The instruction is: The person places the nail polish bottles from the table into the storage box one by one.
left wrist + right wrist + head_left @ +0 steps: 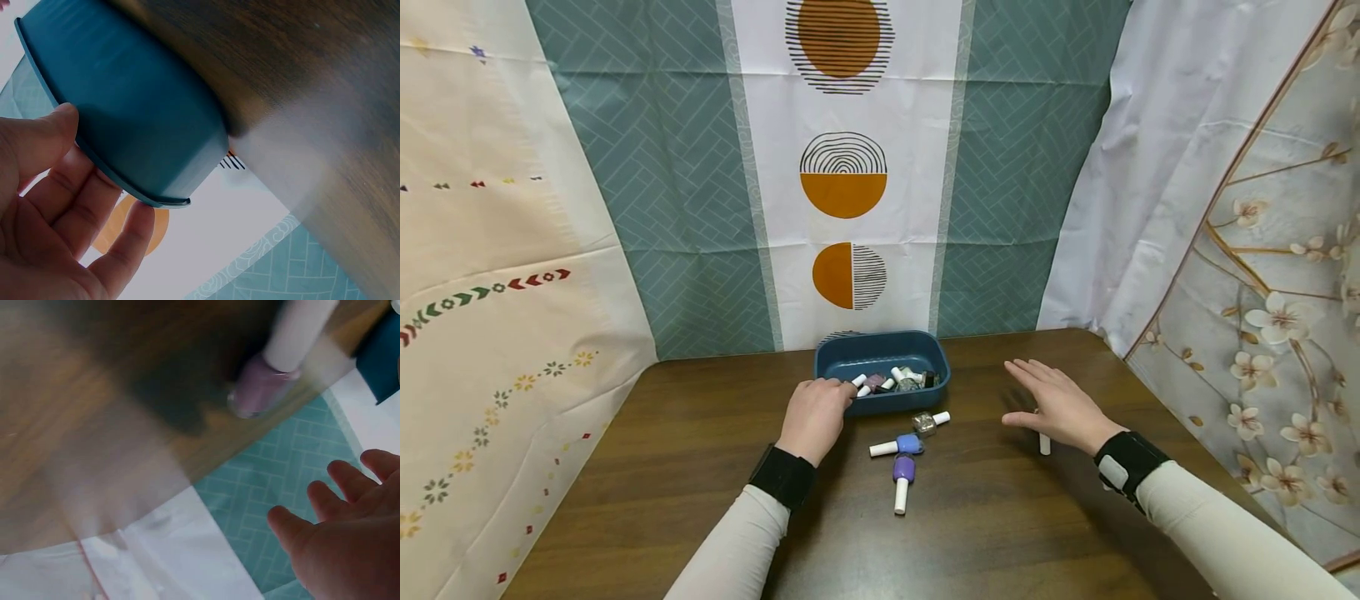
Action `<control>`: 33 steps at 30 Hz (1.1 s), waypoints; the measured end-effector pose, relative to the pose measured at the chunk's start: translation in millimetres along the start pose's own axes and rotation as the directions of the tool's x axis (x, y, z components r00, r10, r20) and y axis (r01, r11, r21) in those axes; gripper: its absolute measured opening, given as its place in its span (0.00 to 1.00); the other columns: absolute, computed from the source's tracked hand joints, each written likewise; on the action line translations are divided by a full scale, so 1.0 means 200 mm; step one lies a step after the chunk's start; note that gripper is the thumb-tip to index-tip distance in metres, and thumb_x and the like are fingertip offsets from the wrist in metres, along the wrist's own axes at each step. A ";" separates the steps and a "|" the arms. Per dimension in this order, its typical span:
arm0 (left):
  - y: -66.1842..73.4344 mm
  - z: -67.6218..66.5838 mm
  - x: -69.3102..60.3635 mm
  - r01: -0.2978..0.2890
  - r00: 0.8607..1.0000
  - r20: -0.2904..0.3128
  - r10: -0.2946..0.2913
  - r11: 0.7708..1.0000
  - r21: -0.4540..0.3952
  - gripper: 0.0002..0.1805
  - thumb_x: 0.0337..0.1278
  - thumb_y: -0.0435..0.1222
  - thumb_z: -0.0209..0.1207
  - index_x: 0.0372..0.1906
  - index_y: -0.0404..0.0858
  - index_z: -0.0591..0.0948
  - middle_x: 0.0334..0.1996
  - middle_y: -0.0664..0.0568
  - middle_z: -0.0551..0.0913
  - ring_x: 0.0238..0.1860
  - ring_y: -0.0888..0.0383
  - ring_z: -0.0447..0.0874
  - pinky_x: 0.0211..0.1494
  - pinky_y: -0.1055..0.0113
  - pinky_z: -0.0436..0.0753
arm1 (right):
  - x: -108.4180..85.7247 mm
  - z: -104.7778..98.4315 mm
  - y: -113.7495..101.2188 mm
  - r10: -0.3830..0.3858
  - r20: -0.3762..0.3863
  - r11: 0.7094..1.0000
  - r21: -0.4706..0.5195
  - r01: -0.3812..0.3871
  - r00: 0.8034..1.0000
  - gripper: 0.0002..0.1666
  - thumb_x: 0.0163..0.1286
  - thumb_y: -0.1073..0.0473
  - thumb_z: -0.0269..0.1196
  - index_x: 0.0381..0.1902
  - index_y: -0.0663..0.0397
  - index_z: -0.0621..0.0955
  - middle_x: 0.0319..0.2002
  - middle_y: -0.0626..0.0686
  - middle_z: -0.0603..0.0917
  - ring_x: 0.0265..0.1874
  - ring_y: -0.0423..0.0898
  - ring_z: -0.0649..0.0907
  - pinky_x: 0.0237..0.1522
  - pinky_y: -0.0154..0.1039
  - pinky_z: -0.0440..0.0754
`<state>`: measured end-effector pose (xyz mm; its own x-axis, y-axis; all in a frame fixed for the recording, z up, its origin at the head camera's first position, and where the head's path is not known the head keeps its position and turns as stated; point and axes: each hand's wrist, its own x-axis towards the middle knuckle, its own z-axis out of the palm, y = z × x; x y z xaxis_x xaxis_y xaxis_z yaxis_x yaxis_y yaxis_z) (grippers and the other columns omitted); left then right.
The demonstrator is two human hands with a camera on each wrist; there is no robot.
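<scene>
My left hand (816,417) holds the near left rim of a dark blue plastic bin (895,406). In the left wrist view, the thumb lies against the outer wall of the bin (144,106), with the fingers over its rim. Several nail polish bottles lie inside, toward the bin's right side. Over on the right, my right hand (1060,406) hovers with fingers straight, holding nothing. A mauve nail polish bottle (265,384) with a white cap is on the table beneath it; the head view shows mainly the bottle's cap (1045,444), the hand covering the rest.
Between the hands lie a glittery nail polish bottle (924,424), a blue one (908,443) and a purple one (904,468), all white-capped. They rest on a brown wooden table (700,500). Patterned cloths (1037,167) hang behind and at both sides.
</scene>
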<state>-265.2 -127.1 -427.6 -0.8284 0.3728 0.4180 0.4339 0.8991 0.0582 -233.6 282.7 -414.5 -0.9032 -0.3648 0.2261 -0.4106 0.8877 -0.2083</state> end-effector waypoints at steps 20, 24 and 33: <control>0.00 0.00 0.00 0.002 1.000 -0.004 -0.002 1.000 -0.003 0.07 0.70 0.33 0.73 0.49 0.43 0.94 0.37 0.51 0.93 0.41 0.51 0.91 0.60 0.46 0.87 | -0.16 0.03 0.14 -0.047 0.077 0.999 0.028 0.045 0.996 0.60 0.65 0.35 0.79 0.82 0.63 0.71 0.78 0.70 0.73 0.78 0.75 0.67 0.75 0.77 0.62; 0.00 0.00 0.00 -0.001 1.000 -0.003 0.001 1.000 -0.002 0.07 0.70 0.33 0.74 0.49 0.42 0.94 0.37 0.50 0.93 0.42 0.51 0.91 0.60 0.46 0.87 | -0.18 0.04 0.16 -0.062 0.101 0.998 0.033 0.059 0.993 0.61 0.62 0.33 0.81 0.81 0.64 0.72 0.77 0.70 0.74 0.77 0.76 0.69 0.73 0.77 0.65; 0.00 0.00 0.00 0.002 1.000 -0.002 -0.002 1.000 0.001 0.07 0.70 0.33 0.74 0.49 0.43 0.94 0.37 0.51 0.93 0.41 0.51 0.91 0.60 0.47 0.87 | -0.20 0.04 0.16 -0.056 0.149 0.998 0.040 0.051 0.987 0.61 0.61 0.32 0.80 0.80 0.64 0.73 0.75 0.72 0.75 0.76 0.76 0.70 0.72 0.77 0.68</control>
<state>-266.1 -126.7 -428.0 -0.8286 0.3705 0.4198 0.4319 0.9001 0.0581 -211.1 323.7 -437.9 -0.8873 -0.4518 0.0926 -0.4604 0.8561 -0.2346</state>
